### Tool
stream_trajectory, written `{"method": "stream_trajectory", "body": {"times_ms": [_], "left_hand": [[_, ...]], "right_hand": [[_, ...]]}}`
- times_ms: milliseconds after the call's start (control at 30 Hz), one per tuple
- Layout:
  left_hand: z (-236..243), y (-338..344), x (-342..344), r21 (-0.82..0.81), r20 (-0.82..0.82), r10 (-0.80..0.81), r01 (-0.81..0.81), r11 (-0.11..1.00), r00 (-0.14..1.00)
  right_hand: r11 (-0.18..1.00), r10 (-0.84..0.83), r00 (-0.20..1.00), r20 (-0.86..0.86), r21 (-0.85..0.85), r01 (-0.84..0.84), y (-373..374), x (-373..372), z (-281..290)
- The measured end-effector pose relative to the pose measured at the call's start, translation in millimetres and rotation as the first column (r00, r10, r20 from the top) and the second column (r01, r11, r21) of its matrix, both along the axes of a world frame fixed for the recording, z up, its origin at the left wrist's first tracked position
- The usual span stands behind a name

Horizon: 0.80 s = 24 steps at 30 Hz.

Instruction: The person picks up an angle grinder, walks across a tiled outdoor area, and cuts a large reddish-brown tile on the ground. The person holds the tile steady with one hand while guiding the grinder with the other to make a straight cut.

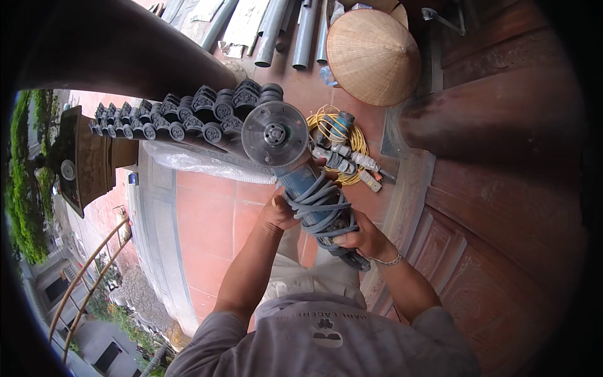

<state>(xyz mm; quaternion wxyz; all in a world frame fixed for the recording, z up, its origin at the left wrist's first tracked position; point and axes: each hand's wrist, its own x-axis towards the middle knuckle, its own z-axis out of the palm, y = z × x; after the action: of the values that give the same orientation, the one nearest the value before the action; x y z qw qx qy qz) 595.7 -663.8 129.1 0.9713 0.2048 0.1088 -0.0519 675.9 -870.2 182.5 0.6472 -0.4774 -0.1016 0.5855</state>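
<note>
One grinder above red tiles beside panelling

I see a floor of red tiles with pale joints across my feed. Toward 12 o'clock, grey pipes lie on it side by side. At about 1 o'clock, a coil of yellow cord sits with a blue power tool among its loops and a pale socket block at its near edge. Further out at 1 o'clock I have a conical straw hat, though I can't tell whether it touches the floor.
</note>
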Motion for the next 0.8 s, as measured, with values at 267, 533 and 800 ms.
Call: {"method": "stream_trajectory", "body": {"times_ms": [267, 533, 800], "left_hand": [[125, 101, -110, -0.368, 0.231, 0.578, -0.48, 0.796, 0.783], [159, 225, -413, -0.31, 0.405, 0.845, -0.817, 0.486, 0.349], [180, 236, -740, -0.014, 0.386, 0.922, -1.0, -0.027, -0.031]], "right_hand": [[0.874, 0.322, 0.938, -0.125, 0.42, -0.244, 119, -53, 82], [0.714, 0.698, 0.704, -0.128, 0.184, -0.675, 265, -276, 116], [0.322, 0.871, 0.244, 0.427, -0.12, -0.939, 402, -540, 153]]}}
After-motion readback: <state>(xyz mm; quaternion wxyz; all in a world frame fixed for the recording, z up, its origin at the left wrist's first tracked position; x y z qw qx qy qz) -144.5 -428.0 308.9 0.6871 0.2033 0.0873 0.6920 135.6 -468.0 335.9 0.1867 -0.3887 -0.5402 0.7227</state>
